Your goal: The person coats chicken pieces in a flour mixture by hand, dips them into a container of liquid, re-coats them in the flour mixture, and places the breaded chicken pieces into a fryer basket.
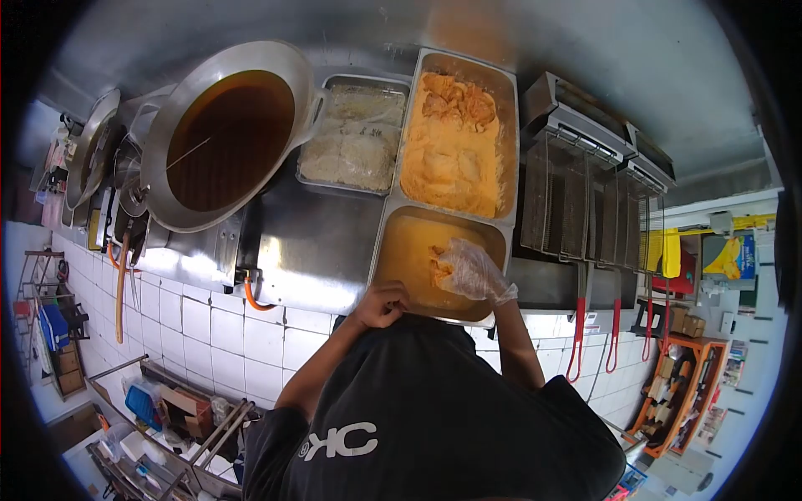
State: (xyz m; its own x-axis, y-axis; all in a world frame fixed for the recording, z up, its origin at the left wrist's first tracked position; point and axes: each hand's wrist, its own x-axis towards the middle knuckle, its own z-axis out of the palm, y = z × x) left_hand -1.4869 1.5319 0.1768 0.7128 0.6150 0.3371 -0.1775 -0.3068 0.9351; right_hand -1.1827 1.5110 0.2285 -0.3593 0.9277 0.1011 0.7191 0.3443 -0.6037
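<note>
Steel counter [313,246], orange food [440,267] touching gloved right hand [473,272]

Left hand [380,306] bare, close before torso [409,401], fingers [398,294] folded inward, how tightly is not clear. Left forearm [323,366] slants forward and inward. Right hand [472,269] in clear glove, reaching farther forward, fingers bent together, pointing leftward. Right forearm [518,344] bare.
</note>
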